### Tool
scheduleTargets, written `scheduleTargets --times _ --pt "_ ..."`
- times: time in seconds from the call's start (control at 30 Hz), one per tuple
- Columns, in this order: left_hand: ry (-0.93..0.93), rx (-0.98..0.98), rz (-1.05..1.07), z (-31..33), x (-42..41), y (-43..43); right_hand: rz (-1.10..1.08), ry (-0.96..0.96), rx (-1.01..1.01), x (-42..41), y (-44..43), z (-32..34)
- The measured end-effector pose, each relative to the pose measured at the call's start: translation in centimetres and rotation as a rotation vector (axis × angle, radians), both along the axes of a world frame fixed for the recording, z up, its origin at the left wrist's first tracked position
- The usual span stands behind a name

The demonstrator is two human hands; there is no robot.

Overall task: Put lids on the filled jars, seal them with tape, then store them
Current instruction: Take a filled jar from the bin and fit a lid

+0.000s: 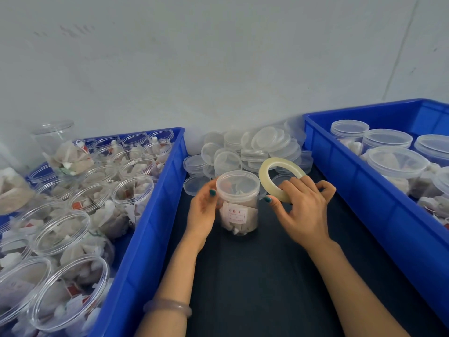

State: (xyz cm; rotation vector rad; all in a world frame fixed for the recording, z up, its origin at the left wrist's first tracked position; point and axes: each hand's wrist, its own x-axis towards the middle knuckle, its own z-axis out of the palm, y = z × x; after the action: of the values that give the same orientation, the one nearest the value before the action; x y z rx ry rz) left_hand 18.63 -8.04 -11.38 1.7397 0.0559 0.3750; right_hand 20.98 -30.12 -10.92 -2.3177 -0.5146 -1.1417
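Against a pale wall point(218, 57), a dark mat point(255, 276) runs between two blue bins as a person seals packed jars by hand. At centre, a clear jar point(239, 210) filled with sachets stands upright on the mat, its lid point(238, 184) already on. The left hand point(202, 215) wraps curled fingers and thumb round the jar's upper left side, thumb tip at the lid's edge. The right hand point(303, 207) grips a tape roll point(267, 166), fingers curled over its lower rim, holding it tilted just to the right of the lid. Whether a strip of tape already joins roll and jar cannot be told. The left bin point(155, 215) holds open jars waiting for lids, the right bin point(364, 190) holds jars with lids on, and loose lids point(250, 147) are heaped at the back by the wall. A bracelet point(167, 308) sits on the left wrist.

The step in hand appears to be taping the seam. To do it well, the free end should land across the line where lid meets jar and be pressed down with a thumb. The left hand can then turn the jar with the roll kept close and taut, so the clear tape lies flat without wrinkles. Seating the lid fully first matters: tape over a tilted lid would seal in a gap.
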Motion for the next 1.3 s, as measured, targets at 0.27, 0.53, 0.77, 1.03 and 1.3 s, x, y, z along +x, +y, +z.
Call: scheduleTargets --times 0.27,0.53,0.77,1.03,1.3 --pt "-0.156 0.309 0.129 5.5 -1.1 -2.7 -0.013 0.044 -0.01 0.0 0.1 -0.1" --pt "0.09 1.18 0.101 6.9 -0.9 -6.0 0.098 0.11 -0.032 0.1 -0.5 0.1" --pt "-0.006 0.985 -0.082 6.9 -0.4 -4.2 0.022 0.077 -0.076 0.1 -0.9 0.7" --pt "0.004 0.917 -0.254 7.0 -0.2 -3.3 0.013 0.101 -0.049 -0.3 0.0 0.6" --pt "0.02 1.064 -0.295 8.1 -0.6 -3.3 0.023 0.156 -0.02 -0.2 -0.4 0.9"
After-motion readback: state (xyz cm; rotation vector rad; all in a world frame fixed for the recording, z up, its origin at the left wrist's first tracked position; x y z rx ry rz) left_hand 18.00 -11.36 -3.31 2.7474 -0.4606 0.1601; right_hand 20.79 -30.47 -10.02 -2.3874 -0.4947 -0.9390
